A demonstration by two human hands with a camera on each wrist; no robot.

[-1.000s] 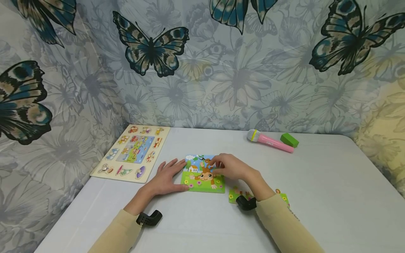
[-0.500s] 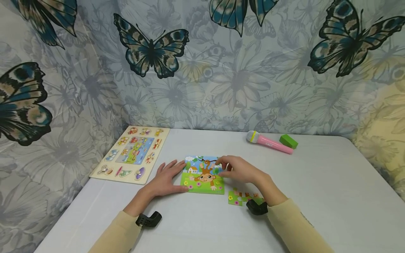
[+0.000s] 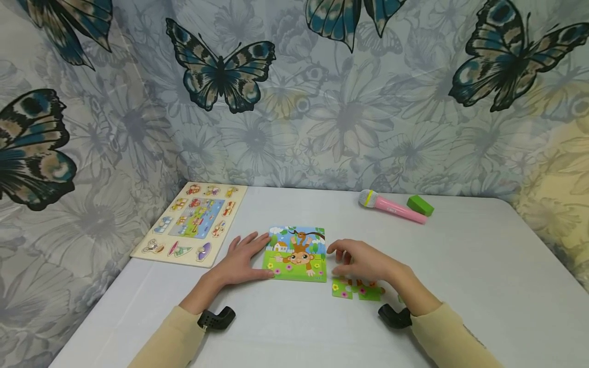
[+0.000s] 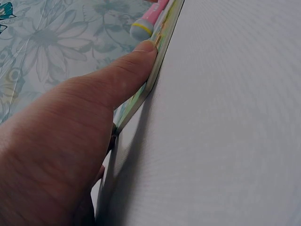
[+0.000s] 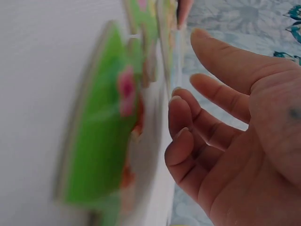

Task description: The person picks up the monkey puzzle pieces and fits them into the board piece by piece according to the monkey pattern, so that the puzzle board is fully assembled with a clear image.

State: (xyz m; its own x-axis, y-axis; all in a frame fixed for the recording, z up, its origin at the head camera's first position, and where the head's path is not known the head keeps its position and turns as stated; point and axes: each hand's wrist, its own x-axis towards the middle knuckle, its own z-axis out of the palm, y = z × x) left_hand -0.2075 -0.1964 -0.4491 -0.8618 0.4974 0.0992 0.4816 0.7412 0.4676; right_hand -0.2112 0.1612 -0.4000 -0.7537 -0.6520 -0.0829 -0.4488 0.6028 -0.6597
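Note:
A small square monkey jigsaw puzzle (image 3: 299, 254) lies flat on the table, showing a monkey hanging upside down over green grass. My left hand (image 3: 241, 260) rests at its left edge, fingers spread and thumb on the lower left corner; the left wrist view shows that thumb (image 4: 127, 68) touching the board's edge. To the right of the puzzle hovers my right hand (image 3: 363, 260), fingers loosely bent and holding nothing. Beneath it lie loose puzzle pieces (image 3: 342, 288), green with flowers, partly hidden by the hand. One green piece (image 5: 101, 127) appears large and blurred in the right wrist view.
A wooden board (image 3: 152, 254) with pictured pieces lies at the back left. Toward the back right, a pink toy microphone (image 3: 398, 208) lies beside a green block (image 3: 420, 205). Patterned butterfly cloth hangs behind the white table (image 3: 276, 327).
My right hand has drawn back from the puzzle's upper right area, moving right and toward me over the loose pieces. My left hand has stayed at the puzzle's left edge.

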